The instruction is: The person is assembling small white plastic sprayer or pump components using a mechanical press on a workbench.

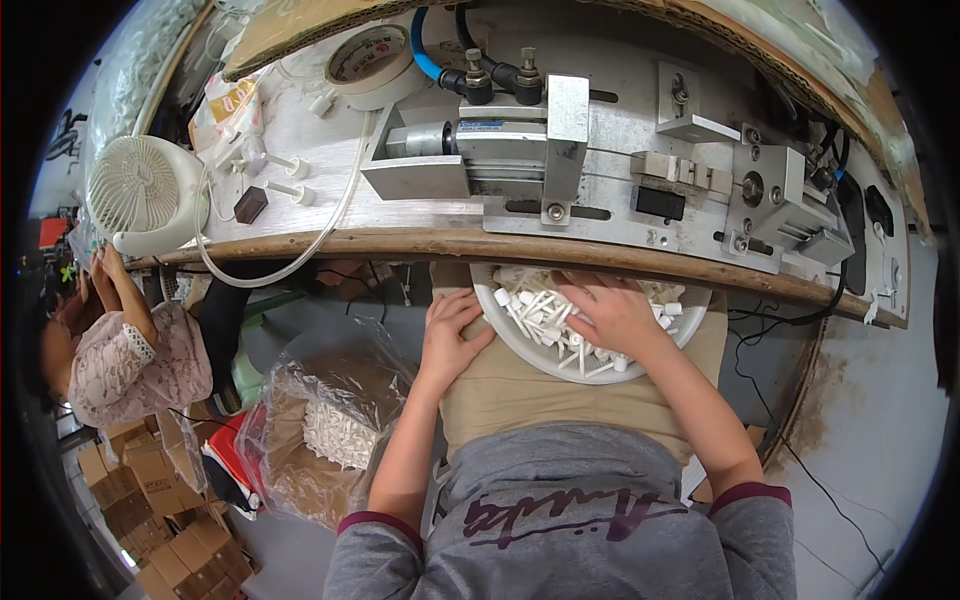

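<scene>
A round white basket [492, 312] rests on my lap, partly under the table's front edge. It is filled with small white plastic parts [545, 318] that have thin stems and wider caps. My right hand [615, 315] lies over these parts with its fingers spread, and its fingertips sit close to the table edge. I see nothing gripped in it. To the left of the basket, my left hand [452, 335] rests on my thigh near the rim, fingers apart and holding nothing.
On the table [430, 225] stand a metal pneumatic fixture [510, 150], a tape roll [372, 62] and a white fan [150, 190]. A clear plastic bag [310, 400] holding more white parts lies at lower left. Cardboard boxes [190, 560] and another person [140, 350] are farther left.
</scene>
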Available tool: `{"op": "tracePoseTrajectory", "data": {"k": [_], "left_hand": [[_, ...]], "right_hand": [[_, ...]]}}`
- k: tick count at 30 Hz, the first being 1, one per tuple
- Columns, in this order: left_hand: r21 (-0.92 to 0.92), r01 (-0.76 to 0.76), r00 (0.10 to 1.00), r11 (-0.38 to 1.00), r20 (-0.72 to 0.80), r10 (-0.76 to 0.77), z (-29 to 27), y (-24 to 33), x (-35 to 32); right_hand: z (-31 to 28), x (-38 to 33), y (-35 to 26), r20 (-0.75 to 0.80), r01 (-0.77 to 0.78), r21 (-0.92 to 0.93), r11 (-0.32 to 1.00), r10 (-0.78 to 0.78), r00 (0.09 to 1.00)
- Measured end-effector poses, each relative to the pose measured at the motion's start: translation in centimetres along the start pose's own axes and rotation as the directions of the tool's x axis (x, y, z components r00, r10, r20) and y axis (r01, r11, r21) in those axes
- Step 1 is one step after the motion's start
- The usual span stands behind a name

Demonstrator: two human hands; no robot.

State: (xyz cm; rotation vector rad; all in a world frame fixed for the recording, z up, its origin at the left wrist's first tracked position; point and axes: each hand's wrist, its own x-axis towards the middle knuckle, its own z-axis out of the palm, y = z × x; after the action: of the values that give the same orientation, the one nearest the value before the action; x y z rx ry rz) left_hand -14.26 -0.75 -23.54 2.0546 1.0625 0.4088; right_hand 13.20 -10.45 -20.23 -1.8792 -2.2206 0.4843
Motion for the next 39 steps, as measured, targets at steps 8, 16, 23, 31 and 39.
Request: {"op": "tracePoseTrajectory", "data": {"k": [8, 16, 23, 31, 39], "left_hand": [[0.084, 0.059, 0.983, 0.995, -0.176, -0.044, -1.4, 0.7, -0.2], [0.051, 0.003, 0.969, 0.999, -0.248, 0.009, -5.8, 5.4, -0.7], [0.108, -0.175, 0.978, 0.979, -0.099, 0.185, -1.6, 11.5, 0.8], [0.021, -0.560, 0.804, 0.828, -0.228, 0.549, -10.0, 19.8, 4.7], [0.359, -0.670, 0.468, 0.649, -0.474, 0.746, -14.5, 29.3, 18.7]], "right_hand": [[0.6, -3.5, 0.2, -0.214, 0.032, -0.164, 0.986, -0.067, 0.974], [1.4, -0.7, 0.1, -0.274, 0.022, -0.175, 0.984, -0.070, 0.959], [-2.8, -4.8, -0.6, -0.284, -0.015, -0.166, 0.986, -0.033, 0.958], [-18.5, -5.5, -3.2, -0.642, 0.083, -0.290, 0.953, -0.258, 0.722], [-32.4, 8.0, 3.1, -0.813, 0.033, -0.042, 0.999, -0.054, 0.580]]}}
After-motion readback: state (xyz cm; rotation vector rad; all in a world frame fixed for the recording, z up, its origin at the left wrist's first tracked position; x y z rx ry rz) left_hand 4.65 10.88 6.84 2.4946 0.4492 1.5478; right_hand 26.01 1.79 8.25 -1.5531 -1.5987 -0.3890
